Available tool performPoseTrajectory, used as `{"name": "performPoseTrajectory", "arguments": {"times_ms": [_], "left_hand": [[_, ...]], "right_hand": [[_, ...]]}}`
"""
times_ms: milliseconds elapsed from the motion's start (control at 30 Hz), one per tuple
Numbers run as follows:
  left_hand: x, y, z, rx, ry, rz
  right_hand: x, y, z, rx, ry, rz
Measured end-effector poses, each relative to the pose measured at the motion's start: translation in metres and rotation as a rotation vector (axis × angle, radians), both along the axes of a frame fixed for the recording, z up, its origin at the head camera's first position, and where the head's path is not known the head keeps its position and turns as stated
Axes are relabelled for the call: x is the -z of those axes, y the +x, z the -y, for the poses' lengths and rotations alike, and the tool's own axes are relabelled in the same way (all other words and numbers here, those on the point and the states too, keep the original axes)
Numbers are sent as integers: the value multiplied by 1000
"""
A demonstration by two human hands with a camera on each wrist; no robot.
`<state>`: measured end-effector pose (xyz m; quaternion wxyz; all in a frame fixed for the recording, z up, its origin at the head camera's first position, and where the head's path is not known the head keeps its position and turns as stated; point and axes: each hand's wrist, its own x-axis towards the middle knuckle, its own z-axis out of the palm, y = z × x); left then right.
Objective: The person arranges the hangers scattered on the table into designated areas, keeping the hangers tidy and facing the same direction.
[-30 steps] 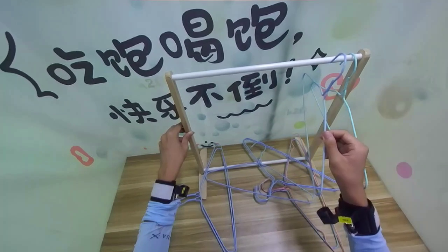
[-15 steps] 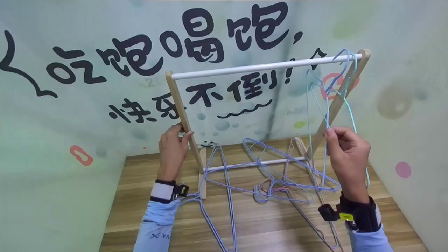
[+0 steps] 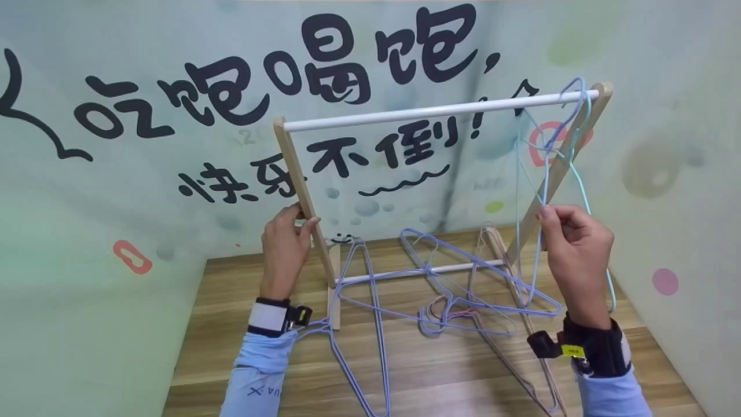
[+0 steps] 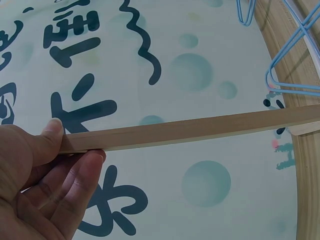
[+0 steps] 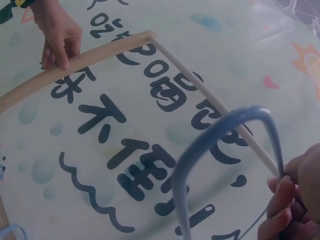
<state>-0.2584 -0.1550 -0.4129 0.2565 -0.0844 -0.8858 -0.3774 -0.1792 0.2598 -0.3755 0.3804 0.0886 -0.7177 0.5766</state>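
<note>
A small garment rack stands upright, with a white top rod (image 3: 428, 111) and wooden side posts. My left hand (image 3: 286, 246) grips its left post (image 3: 298, 179), thumb on the near side; the left wrist view shows the fingers curled beneath the wood. At the right end, a lavender-blue wire hanger (image 5: 180, 180) has its hook over the top rod. My right hand (image 3: 579, 255) pinches this hanger's wire between thumb and fingers, below the hook. Just right of it a mint green hanger (image 3: 580, 185) hangs on the same rod, close against the right post (image 3: 557, 174).
Several blue hangers (image 3: 380, 324) lie on the wooden tabletop (image 3: 231, 359), some overlapping the lower white rod (image 3: 463, 267). Pinkish-brown hangers (image 3: 492, 341) lie among them at the middle right. A printed wall (image 3: 191, 35) stands close behind the rack, with walls at both sides.
My right hand has moved slightly up and right, and the lavender-blue hanger's hook has shifted right along the rod toward the mint one. My left hand keeps its grip on the post.
</note>
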Motion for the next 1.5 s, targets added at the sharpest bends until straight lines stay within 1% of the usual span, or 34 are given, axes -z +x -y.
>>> {"name": "performPoseTrajectory", "arguments": {"times_ms": [200,400,533,667,800,900,1200,1367,1500], "left_hand": [[-1,0,0,-2,1,13],[0,0,0,-5,2,22],[0,1,1,-5,-2,3],[0,1,1,-1,-6,-19],[0,1,1,-5,-10,-17],[0,1,0,-6,-10,-11],[0,3,0,-8,-9,-1],[-1,3,0,-13,-9,10],[-2,2,0,-10,-13,7]], "right_hand": [[1,-2,-3,23,5,43],[5,-3,-4,21,34,60],[6,-2,-4,33,38,76],[2,3,0,46,48,91],[-5,10,6,47,52,87],[-6,11,6,48,51,88],[6,4,-10,88,83,119],[7,7,-19,105,108,159],[8,12,-23,106,128,170]]}}
